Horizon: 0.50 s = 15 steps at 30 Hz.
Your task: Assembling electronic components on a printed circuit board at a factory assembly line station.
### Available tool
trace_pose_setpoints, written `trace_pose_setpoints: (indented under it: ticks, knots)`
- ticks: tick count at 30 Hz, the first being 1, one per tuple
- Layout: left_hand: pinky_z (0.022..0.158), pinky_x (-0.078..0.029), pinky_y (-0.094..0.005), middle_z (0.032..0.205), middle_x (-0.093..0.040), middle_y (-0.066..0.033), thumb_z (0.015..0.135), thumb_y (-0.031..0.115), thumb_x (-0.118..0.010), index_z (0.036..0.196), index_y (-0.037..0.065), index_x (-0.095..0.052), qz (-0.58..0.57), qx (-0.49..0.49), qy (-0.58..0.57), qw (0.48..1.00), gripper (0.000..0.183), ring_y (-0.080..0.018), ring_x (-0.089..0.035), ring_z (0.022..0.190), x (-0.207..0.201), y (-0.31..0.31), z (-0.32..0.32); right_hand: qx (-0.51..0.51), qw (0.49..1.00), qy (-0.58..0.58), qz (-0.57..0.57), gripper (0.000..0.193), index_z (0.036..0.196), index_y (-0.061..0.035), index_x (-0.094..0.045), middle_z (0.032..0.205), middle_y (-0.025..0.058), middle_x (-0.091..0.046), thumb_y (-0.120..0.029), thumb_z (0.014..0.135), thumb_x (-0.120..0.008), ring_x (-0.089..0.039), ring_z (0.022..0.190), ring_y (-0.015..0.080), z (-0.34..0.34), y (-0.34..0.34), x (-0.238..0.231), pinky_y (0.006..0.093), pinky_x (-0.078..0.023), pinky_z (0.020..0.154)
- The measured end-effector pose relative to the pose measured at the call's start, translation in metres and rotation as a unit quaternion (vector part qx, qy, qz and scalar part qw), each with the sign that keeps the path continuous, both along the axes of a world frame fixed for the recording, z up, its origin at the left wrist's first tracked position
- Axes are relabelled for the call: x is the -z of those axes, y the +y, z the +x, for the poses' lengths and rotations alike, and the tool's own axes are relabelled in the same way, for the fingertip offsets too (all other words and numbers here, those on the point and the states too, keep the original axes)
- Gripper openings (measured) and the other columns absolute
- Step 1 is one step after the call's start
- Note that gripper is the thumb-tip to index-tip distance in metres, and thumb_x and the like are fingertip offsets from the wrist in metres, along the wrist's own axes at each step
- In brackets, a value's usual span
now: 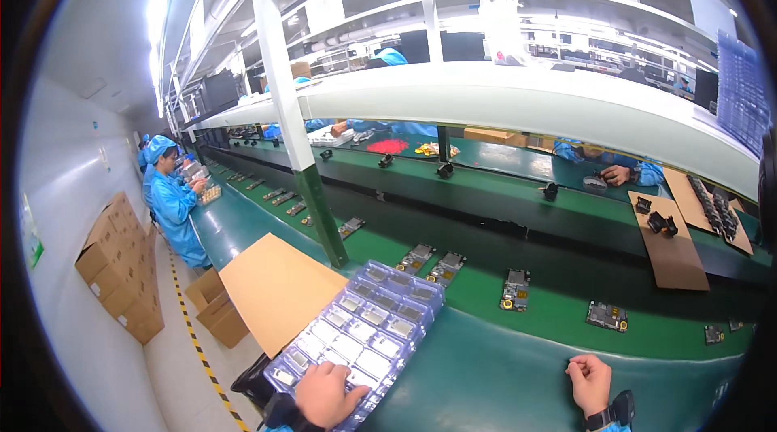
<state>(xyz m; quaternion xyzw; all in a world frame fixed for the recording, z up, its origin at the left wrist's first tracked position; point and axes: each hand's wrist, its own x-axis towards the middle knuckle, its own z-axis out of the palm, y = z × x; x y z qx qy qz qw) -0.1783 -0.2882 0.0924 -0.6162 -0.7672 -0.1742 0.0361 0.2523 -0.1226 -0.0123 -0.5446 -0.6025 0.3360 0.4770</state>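
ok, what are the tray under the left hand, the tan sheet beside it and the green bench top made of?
Tray: likely thin clear plastic, glossy; see-through walls, bright glare.
Tan sheet: probably cardboard; matte, stiff-looking.
Green bench top: smooth, slightly shiny; rubber mat or laminate, can't tell.

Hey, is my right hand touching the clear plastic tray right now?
Apart. The head view shows your right hand well to the right of the plastic tray, with green tabletop between them.

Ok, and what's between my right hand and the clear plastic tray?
In the head view, just a bare stretch of green worktop lies between your right hand and the clear plastic tray.
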Motion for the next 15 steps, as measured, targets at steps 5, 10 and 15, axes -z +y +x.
trace_pose_setpoints:
  ticks: [5, 10, 15]
  knots:
    - [0.072, -0.055, -0.0348, 0.092, -0.064, -0.0077, 0.090, 0.024, -0.073, 0.106, 0.003, -0.064, -0.016, -0.018, 0.118, 0.993, 0.028, -0.0197, -0.065, 0.091, 0.005, 0.009, 0.009, 0.019, 0.999, 0.039, -0.008, 0.009, 0.093, 0.0042, -0.067, 0.078, 0.0074, -0.072, -0.004, 0.089, -0.066, -0.065, 0.068, 0.0100, 0.010, -0.020, -0.006, 0.0237, -0.053, 0.061]
    - [0.055, -0.049, -0.0325, 0.071, -0.066, -0.0120, 0.091, 0.011, -0.069, 0.089, 0.002, -0.057, 0.065, 0.034, -0.340, 0.938, 0.015, -0.0176, -0.063, 0.061, -0.032, 0.009, 0.073, -0.074, 0.985, -0.094, 0.120, 0.012, 0.097, -0.0015, -0.073, 0.099, 0.0170, -0.071, -0.007, 0.087, -0.072, -0.069, 0.089, 0.0323, -0.025, -0.090, -0.079, 0.0356, -0.054, 0.081]
    - [0.069, -0.055, -0.0253, 0.085, -0.067, -0.0067, 0.093, 0.001, -0.067, 0.098, 0.003, -0.054, -0.019, 0.215, -0.722, 0.658, 0.013, -0.0123, -0.067, 0.078, 0.023, 0.048, 0.213, -0.157, 0.934, -0.101, 0.305, 0.027, 0.107, -0.0040, -0.071, 0.108, 0.0144, -0.068, -0.011, 0.082, -0.078, -0.067, 0.095, 0.0315, -0.040, -0.112, -0.087, 0.0380, -0.055, 0.084]
